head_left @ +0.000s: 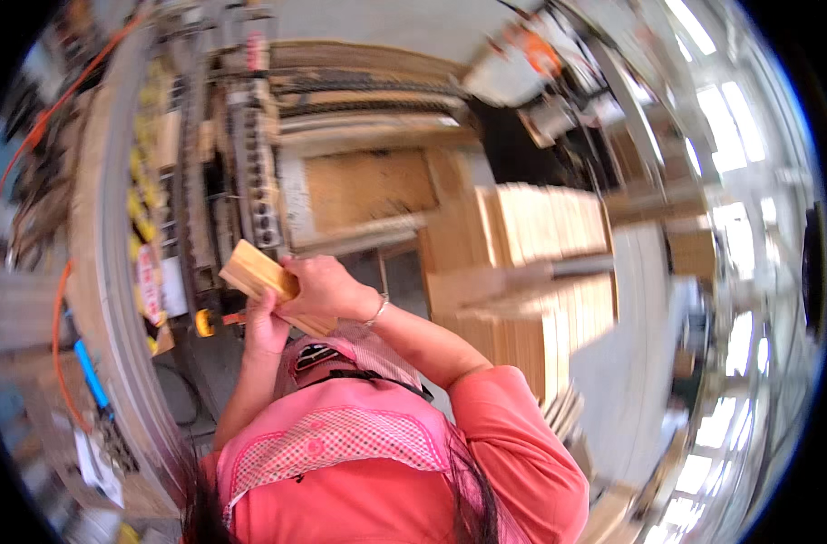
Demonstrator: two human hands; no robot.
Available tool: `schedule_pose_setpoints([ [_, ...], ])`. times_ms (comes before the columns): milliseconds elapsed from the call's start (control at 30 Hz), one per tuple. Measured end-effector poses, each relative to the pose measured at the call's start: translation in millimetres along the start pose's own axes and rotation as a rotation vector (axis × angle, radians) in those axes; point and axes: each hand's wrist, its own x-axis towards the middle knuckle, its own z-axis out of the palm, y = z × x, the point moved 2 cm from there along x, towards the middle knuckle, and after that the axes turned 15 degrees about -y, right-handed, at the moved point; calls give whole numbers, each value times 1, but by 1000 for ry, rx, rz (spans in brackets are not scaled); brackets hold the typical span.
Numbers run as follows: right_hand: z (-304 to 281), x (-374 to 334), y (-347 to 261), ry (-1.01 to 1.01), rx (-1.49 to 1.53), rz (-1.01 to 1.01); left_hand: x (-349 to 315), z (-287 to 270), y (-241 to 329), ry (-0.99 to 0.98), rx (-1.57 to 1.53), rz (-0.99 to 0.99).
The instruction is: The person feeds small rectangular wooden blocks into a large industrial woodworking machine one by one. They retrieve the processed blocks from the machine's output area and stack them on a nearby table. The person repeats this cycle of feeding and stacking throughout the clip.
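Note:
A short, light-coloured wooden block [261, 272] is held at a slant in front of my body, between both hands. My left hand [267, 325] grips its near side from below, fingers closed on the wood. My right hand [327, 288], with a bracelet at the wrist, is closed over the block's right part and hides some of it. The block's far end points up and left, toward the machine's chain track [264, 181]. Its lower end shows below my right hand, near my apron.
Stacked wooden boards [545, 227] stand on the right, beside my right arm. Ahead lies a wooden frame with a brown panel [368, 190]. A long machine rail [114, 227] with yellow-black striping runs along the left. An orange hose [60, 335] hangs at far left.

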Motion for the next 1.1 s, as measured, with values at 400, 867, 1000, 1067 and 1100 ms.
schedule_pose_setpoints([
  [400,-5,-286,58,936,-293,646,-6,49,-37,-111,-36,-256],
  [867,50,-410,99,1224,-95,1079,-3,70,-70,-155,3,-368],
  [1000,86,-457,129,1680,263,947,-2,66,-78,-167,-14,-432],
  [1067,101,-479,144,1680,558,904,-1,64,-81,-174,-22,-451],
  [1100,111,-487,152,1683,746,849,-1,65,-82,-173,-27,-457],
])
